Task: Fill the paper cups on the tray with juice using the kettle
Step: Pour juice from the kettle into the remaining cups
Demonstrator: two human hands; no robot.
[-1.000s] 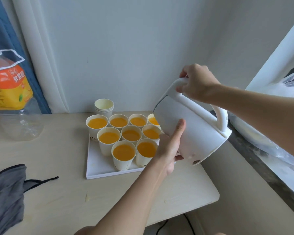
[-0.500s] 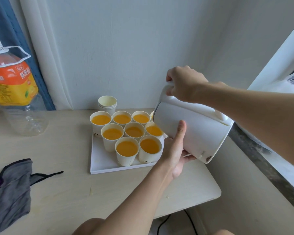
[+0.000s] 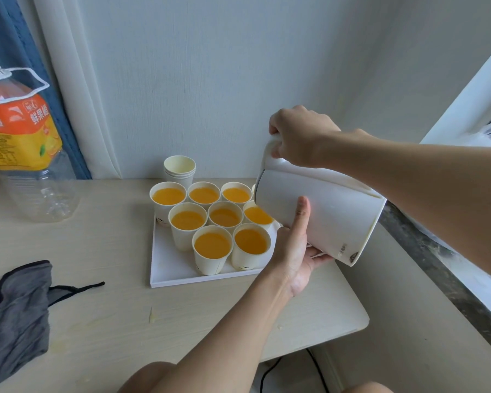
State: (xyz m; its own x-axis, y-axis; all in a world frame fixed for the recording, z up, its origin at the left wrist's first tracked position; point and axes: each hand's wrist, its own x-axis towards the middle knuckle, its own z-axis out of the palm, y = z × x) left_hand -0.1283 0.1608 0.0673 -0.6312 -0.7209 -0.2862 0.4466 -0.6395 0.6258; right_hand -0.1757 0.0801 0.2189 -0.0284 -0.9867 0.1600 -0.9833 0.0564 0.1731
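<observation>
Since a second before, the white plastic kettle (image 3: 332, 211) had tipped further over the cups, and its handle loop had slipped out of sight under the right forearm.

A black cable (image 3: 267, 373) ran partly hidden below the pale wooden tabletop (image 3: 125, 321). At the left edge, a crumpled grey cloth (image 3: 14, 313) was cut off by the frame. The left hand (image 3: 292, 251) propped the kettle, thumb straight up its wall and fingers (image 3: 321, 258) laid flat beneath the base. Small grey print near that base was too fine to read.

On the white rectangular tray (image 3: 165, 270) stood eight white paper cups (image 3: 211, 245) of orange juice. A ninth cup (image 3: 253, 189) at the back right showed only a sliver of rim behind the kettle, whose spout was hidden, so I cannot tell whether juice was flowing. The right hand (image 3: 301, 137) gripped the kettle's top, its fingers curled round the handle.

Behind the tray sat a stack of empty paper cups (image 3: 179, 170). Far left, a large clear plastic bottle (image 3: 20, 143), partly out of frame, bore an orange label reading 鲜果橙.
</observation>
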